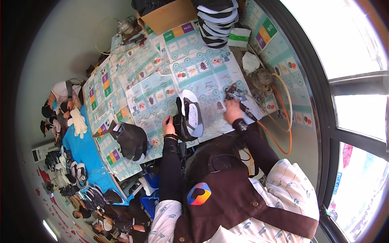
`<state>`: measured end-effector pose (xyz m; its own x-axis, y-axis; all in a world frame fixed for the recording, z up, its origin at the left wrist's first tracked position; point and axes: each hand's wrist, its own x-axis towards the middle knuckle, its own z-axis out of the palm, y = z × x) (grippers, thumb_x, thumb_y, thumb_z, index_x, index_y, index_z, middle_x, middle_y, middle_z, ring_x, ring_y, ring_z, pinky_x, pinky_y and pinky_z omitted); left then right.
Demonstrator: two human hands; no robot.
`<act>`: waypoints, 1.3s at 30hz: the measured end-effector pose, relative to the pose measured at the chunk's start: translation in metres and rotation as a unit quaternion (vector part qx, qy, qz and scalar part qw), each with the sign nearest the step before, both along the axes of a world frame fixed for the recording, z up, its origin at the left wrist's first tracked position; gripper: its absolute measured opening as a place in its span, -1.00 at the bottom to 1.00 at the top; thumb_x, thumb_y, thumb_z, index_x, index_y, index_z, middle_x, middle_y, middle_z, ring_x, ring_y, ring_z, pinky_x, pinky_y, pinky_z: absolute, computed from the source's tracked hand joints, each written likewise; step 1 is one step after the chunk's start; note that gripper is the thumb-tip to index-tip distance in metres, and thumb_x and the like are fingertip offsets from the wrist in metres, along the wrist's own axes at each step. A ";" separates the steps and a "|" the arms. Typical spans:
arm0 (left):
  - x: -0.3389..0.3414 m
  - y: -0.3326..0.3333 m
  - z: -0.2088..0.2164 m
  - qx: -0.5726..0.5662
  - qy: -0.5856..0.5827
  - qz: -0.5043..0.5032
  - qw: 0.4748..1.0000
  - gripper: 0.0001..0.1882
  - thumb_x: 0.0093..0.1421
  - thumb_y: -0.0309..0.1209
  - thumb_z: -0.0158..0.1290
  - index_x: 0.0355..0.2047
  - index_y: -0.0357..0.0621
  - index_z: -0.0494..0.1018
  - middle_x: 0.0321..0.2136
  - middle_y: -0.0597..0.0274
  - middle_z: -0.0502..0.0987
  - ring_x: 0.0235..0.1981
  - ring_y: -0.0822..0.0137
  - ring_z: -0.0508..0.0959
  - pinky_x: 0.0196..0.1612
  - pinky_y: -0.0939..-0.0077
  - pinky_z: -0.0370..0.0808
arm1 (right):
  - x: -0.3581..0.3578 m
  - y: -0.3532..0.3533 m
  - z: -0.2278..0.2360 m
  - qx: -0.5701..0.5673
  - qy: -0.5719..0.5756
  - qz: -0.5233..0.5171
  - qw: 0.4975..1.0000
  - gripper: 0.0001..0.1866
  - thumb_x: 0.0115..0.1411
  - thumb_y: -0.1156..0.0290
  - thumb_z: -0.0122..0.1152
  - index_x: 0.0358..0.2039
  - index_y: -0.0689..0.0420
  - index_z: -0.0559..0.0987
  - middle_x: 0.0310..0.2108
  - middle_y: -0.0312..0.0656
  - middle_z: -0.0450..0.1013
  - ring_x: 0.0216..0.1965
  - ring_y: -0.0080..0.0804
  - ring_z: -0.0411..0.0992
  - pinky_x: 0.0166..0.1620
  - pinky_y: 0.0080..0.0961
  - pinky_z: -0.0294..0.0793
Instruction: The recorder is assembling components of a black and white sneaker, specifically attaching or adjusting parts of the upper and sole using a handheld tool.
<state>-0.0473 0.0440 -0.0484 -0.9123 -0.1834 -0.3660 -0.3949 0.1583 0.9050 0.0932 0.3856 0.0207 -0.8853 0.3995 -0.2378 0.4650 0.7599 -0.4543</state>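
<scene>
My left hand point(168, 126) is closed at the left edge of a black-and-white cap-like piece point(196, 118), its thumb and fingers at the black side. That piece lies near the table's front edge with pale curved panels facing up. To the right, my right hand point(233, 111) is over the table, just below a dark spray gun point(231, 92) with hoses attached. The hand is slightly blurred, and I cannot tell whether its fingers grip the gun. A black cap point(131, 139) sits left of my left hand.
A patterned sheet covers the table point(150, 87). At the back stand a cardboard box point(168, 17) and a stack of black-and-white pieces point(216, 24). An orange hose point(279, 152) hangs off the right side. Far left, people work beside a blue-covered table point(87, 148) with white gloves point(78, 122).
</scene>
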 end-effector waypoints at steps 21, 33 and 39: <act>-0.012 0.033 0.026 0.019 -0.117 -0.037 0.992 -0.26 0.15 -0.31 0.31 0.23 -0.45 0.30 -0.02 -0.14 0.56 -0.08 0.11 0.59 0.00 0.25 0.50 | 0.021 -0.007 0.064 -0.279 0.042 0.194 0.940 -0.73 0.06 0.39 0.09 -0.21 0.12 0.56 -0.44 0.16 0.54 -0.30 0.27 0.51 -0.19 0.11 0.47; -0.013 0.024 0.015 0.002 -0.103 -0.038 0.994 -0.31 0.15 -0.33 0.30 0.20 -0.46 0.33 -0.06 -0.08 0.58 -0.08 0.15 0.58 -0.01 0.29 0.50 | 0.016 -0.011 0.074 -0.232 -0.007 0.238 0.943 -0.76 0.05 0.40 0.10 -0.24 0.13 0.58 -0.45 0.19 0.54 -0.33 0.28 0.51 -0.21 0.09 0.50; -0.010 0.029 0.023 0.010 -0.102 -0.031 0.994 -0.33 0.15 -0.33 0.30 0.19 -0.45 0.35 -0.07 -0.07 0.59 -0.09 0.18 0.58 -0.01 0.31 0.50 | 0.015 -0.001 0.078 -0.227 0.013 0.216 0.950 -0.77 0.04 0.42 0.10 -0.26 0.13 0.57 -0.46 0.17 0.53 -0.31 0.24 0.52 -0.20 0.09 0.50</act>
<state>-0.0574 0.0735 -0.0251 -0.8285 -0.1194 -0.5471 -0.5599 0.1702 0.8109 0.1085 0.3843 0.0989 -0.9513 -0.1409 -0.2742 0.1381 0.6003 -0.7878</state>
